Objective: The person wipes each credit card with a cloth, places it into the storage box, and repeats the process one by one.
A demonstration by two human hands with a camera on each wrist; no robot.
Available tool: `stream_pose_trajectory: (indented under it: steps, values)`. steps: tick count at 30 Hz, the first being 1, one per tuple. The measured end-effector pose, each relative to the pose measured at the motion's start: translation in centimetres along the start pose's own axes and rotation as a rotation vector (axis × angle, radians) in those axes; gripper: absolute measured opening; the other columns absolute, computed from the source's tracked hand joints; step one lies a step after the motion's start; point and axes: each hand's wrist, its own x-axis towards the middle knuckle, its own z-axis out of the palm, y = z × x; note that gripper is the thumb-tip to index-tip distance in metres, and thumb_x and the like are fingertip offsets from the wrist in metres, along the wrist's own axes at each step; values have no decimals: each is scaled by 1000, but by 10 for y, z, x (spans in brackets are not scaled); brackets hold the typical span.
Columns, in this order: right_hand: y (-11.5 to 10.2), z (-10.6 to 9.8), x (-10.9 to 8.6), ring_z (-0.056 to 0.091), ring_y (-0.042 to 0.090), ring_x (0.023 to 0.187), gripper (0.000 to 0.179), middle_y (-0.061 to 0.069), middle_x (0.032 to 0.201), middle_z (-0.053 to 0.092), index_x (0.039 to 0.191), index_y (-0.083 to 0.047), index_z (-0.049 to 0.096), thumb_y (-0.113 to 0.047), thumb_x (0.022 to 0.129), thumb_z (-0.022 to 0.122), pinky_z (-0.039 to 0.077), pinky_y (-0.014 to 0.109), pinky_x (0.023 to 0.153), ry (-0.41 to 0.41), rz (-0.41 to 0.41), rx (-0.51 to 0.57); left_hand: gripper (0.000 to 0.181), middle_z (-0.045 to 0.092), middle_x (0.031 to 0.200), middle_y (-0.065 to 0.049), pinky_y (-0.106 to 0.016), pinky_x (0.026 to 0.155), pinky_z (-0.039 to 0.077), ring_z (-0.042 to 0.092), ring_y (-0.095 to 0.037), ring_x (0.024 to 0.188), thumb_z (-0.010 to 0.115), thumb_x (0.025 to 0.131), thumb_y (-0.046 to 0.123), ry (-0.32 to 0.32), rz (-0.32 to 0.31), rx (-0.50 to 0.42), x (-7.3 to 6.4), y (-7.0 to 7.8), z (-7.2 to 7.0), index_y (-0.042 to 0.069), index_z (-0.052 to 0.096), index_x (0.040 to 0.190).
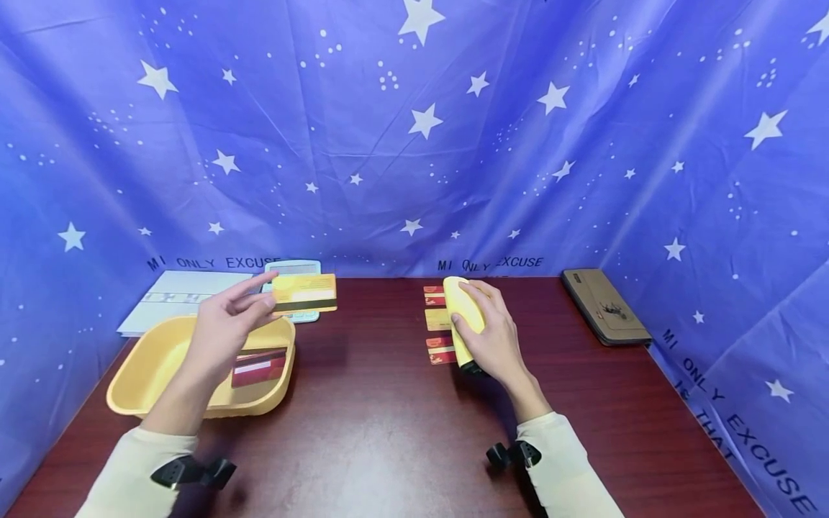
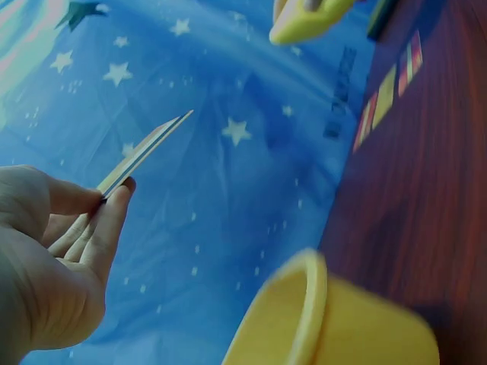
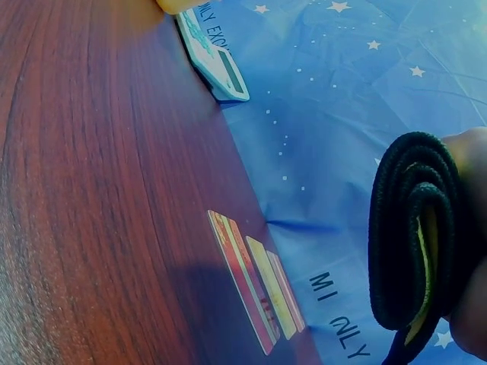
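Observation:
In the head view my left hand [image 1: 223, 320] pinches a yellow card [image 1: 304, 293] with a dark stripe between thumb and fingers, raised over the far side of a yellow basin [image 1: 123, 374]. The card appears nearly edge-on in the left wrist view. A dark red card [image 1: 259, 368] lies in the basin. My right hand [image 1: 495, 331] grips a long yellow thing [image 1: 463, 288]; the right wrist view shows its coiled, black, cloth-like end [image 3: 403, 236]. Beside it on the table lie a red card [image 1: 434, 296], a gold card [image 1: 437, 319] and another red card [image 1: 442, 351].
A pale calculator [image 1: 291, 267] stands behind the held card. White flat box-like thing [image 1: 188, 284] lies at the back left. A brown case [image 1: 605, 306] with a dark picture lies at the right edge. Blue star-printed cloth [image 1: 363, 129] hangs around the dark red wooden table [image 1: 382, 432].

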Motion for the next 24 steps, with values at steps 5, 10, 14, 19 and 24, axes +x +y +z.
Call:
stream_pose_trajectory:
  steps: [5,10,14,19,24]
  values:
    - [0,2,0,61,29,120,56,6,146,56,142,-19,62,-17,89,78,54,46,86,-7,2,3,46,81,102,7,-23,81,65,77,-5,91,69,96,0,6,6,-51,-13,-6,-41,4,62,141]
    - [1,1,2,60,29,124,56,6,145,56,142,-19,63,-16,89,79,54,47,89,-1,5,1,43,79,110,8,-23,80,65,76,-4,95,67,96,-4,25,-30,-118,-24,-13,-80,11,68,136]
    - [1,1,2,61,29,122,56,5,146,56,142,-20,63,-17,89,79,54,46,87,-8,17,-5,41,78,111,9,-24,83,65,76,-3,95,64,97,-6,6,-79,-153,-30,-21,-98,15,71,132]
    - [1,3,1,60,29,123,55,5,147,55,143,-21,62,-18,90,78,54,47,89,-25,27,0,40,80,103,5,-24,83,65,76,-6,92,63,97,-7,-8,-142,-166,-33,-31,-109,20,75,124]
    - [1,3,1,59,29,126,55,6,147,55,143,-20,62,-18,90,78,54,49,92,-28,26,6,40,77,106,9,-24,82,66,75,-4,94,63,97,-7,-32,-170,-118,-31,-39,-115,21,74,124]
